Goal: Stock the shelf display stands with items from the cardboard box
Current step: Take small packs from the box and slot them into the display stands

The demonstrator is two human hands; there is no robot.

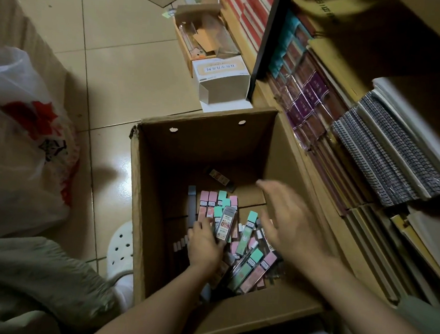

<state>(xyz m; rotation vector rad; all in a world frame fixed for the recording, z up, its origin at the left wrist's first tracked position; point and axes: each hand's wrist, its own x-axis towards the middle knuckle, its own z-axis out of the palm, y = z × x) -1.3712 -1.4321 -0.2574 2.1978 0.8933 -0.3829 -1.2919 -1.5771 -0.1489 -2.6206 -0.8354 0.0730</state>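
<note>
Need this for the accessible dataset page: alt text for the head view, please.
Seen from above, a person reaches both hands into an open cardboard box on a tiled floor: the left hand grips a clear case among pink and green cases, while the right hand hovers open, blurred. Shelves of notebooks stand to the right, a plastic bag to the left.

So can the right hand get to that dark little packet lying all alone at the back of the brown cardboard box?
Probably yes. The right hand hovers open inside the brown cardboard box, and the dark little packet lies on the bare box floor just beyond its fingertips, with nothing between them.
</note>
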